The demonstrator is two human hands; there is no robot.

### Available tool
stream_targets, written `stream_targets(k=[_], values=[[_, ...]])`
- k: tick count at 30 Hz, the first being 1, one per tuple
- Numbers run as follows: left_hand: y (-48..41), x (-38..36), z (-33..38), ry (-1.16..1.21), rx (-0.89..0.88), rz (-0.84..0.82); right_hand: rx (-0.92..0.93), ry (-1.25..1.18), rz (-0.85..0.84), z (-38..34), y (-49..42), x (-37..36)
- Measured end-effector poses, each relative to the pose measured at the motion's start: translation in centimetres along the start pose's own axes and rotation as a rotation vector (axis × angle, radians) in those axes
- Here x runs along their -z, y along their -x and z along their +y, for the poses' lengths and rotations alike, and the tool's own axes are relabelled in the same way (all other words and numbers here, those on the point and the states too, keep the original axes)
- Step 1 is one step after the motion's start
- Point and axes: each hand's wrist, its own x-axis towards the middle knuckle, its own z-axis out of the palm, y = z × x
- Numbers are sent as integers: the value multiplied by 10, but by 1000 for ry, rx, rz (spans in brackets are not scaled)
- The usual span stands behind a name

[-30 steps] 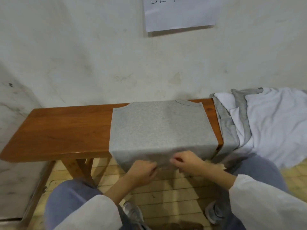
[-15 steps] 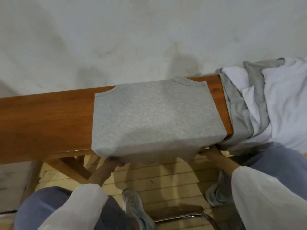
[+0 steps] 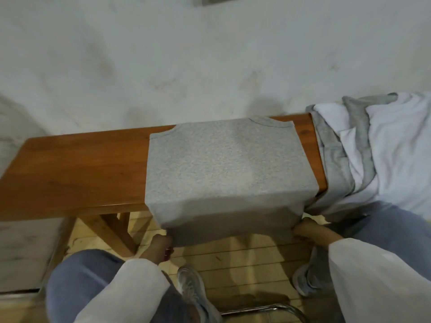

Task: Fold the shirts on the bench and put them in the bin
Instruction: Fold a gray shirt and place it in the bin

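Grey shirt [image 3: 224, 169]: flat on bench [image 3: 70, 173], hem overhanging the front edge. Left hand [image 3: 161, 245] and right hand [image 3: 305, 229] pinch lower corners.

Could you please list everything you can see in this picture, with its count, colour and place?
grey shirt: one, heather grey, spread flat across the bench, its near part hanging over the front edge.
bench: one, reddish-brown wood, against the wall.
pile of shirts: one heap, white and grey, on the bench's right end; number of shirts unclear.
wall: one, whitish and stained, behind the bench.
floor: pale wooden boards, under the bench.
metal tube: one, chrome, bottom edge.
shoes: two, grey, on the floor.
trousers: blue-grey, on both legs.
sleeves: two, white.
left hand: gripping the shirt's hanging left corner.
right hand: gripping its hanging right corner.
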Motion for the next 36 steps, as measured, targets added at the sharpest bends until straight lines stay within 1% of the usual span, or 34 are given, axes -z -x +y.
stream_targets(k=[3,6,7,9,11,12,14,16,18,20,21,22,24,26,28,29,31,33,35,36], values=[[18,7,3,-25,-64,71,49,80,43,-2,21,4],[36,14,6,-112,-280,145,116,93,72,-2,49,14],[43,15,8,-126,-331,132,155,51,97,-2,54,17],[65,18,12,-54,-402,37,221,-106,127,-3,68,24],[90,26,22,63,-435,-126,305,-258,210,-7,83,33],[102,34,31,146,-464,-203,364,-279,282,-11,93,41],[125,53,51,369,-539,-285,420,-360,331,-22,109,60],[142,74,75,573,-628,-281,423,-545,243,-36,120,83],[145,95,100,693,-694,-269,403,-815,122,-50,126,112],[142,106,119,735,-716,-323,385,-1111,69,-60,121,135],[137,108,127,722,-704,-309,374,-1225,35,-65,113,143],[129,107,130,684,-679,-250,357,-1267,5,-66,107,146],[113,101,135,555,-646,-81,329,-1209,-37,-74,95,145],[99,95,135,425,-646,94,327,-1124,-11,-81,85,136],[86,93,136,302,-689,254,321,-1002,138,-89,79,130],[83,92,135,225,-728,302,330,-902,232,-91,77,127],[75,89,133,79,-820,353,373,-647,382,-94,71,124],[69,88,132,18,-890,367,429,-469,493,-96,69,120],[74,85,131,26,-932,372,489,-354,651,-98,69,114],[80,84,129,46,-966,396,515,-354,746,-99,71,110]])
